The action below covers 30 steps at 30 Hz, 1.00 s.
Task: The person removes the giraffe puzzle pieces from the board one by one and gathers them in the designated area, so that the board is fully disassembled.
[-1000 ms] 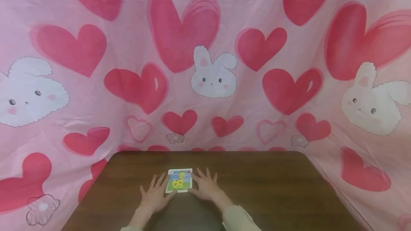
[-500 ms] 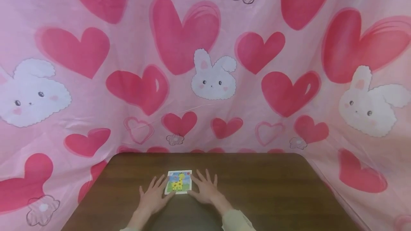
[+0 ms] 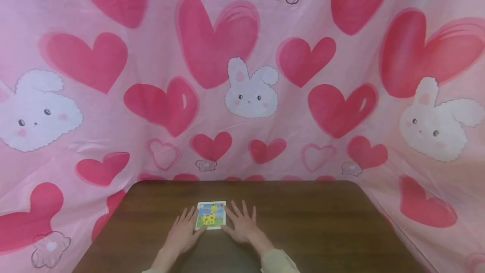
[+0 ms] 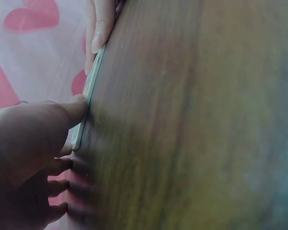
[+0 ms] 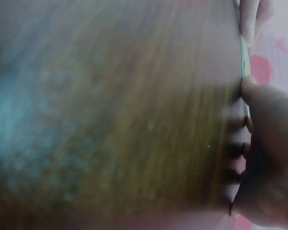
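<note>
A flat, thin giraffe picture board (image 3: 211,215) with a white border lies on the brown table in the head view. My left hand (image 3: 181,235) is at its left side, thumb on the near left corner and fingers stretched forward along the left edge. On the other side, my right hand (image 3: 242,226) has its fingers spread, with the thumb at the near right corner and the index finger by the right edge. In the left wrist view the board (image 4: 92,81) shows edge-on, the left thumb (image 4: 77,109) touching it. The right thumb (image 5: 249,88) touches it too in the right wrist view.
The wood-grain table (image 3: 303,222) stretches around the board, with rounded far corners. A pink cloth (image 3: 265,125) printed with hearts and rabbits hangs behind the table and along both sides.
The left hand's outer fingers have drawn closer together. The board and right hand stay nearly in place; the head view has shifted slightly.
</note>
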Available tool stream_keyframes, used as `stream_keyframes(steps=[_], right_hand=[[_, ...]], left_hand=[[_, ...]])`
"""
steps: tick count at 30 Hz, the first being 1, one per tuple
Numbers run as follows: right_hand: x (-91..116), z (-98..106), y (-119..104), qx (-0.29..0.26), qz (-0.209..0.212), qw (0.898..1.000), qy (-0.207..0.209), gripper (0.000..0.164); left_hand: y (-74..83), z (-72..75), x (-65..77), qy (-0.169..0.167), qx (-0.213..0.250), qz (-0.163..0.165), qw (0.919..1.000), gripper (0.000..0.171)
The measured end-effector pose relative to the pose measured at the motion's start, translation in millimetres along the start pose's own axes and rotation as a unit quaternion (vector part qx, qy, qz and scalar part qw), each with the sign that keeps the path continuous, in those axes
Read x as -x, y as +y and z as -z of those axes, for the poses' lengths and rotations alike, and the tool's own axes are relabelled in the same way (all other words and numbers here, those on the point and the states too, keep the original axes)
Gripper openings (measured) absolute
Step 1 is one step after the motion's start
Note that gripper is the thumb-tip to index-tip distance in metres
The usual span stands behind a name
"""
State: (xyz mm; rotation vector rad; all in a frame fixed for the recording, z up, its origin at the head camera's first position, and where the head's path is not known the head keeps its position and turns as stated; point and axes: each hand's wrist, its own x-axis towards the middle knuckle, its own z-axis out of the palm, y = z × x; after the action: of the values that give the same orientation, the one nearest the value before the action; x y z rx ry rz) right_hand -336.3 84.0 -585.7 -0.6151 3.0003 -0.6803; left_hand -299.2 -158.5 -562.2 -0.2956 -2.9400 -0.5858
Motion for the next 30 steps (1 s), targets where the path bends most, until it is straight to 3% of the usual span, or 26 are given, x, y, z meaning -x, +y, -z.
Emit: stream_keyframes(steps=[10,15,18,22,26,30], right_hand=[[-9.0,-11.8,-6.2,0.02,0.008,1.0,-0.013,0.074],[-5.5,11.3,-17.9,0.011,0.0,1.0,-0.027,0.07],[-6.7,26.4,-23.2,-0.007,0.002,1.0,0.002,0.058],[-18.1,28.0,-19.0,-0.03,0.039,0.996,0.069,0.038],[-35.3,10.9,-4.8,-0.042,0.084,0.988,0.125,0.028],[-58.1,-18.8,9.9,-0.05,0.108,0.983,0.14,0.025]], left_hand=[[-17.3,-2.9,3.4,-0.005,-0.002,0.021,0.9998,0.081],[-16.5,-5.6,2.1,0.001,-0.004,0.017,0.9998,0.081],[-14.1,-6.9,1.4,0.003,-0.002,0.013,0.9999,0.081],[-10.5,-5.8,1.1,0.005,0.003,0.015,0.9999,0.08],[-9.1,-5.6,-0.7,0.011,0.001,0.01,0.9999,0.079],[-9.5,-8.8,-0.3,0.014,-0.005,0.002,0.9999,0.079]])
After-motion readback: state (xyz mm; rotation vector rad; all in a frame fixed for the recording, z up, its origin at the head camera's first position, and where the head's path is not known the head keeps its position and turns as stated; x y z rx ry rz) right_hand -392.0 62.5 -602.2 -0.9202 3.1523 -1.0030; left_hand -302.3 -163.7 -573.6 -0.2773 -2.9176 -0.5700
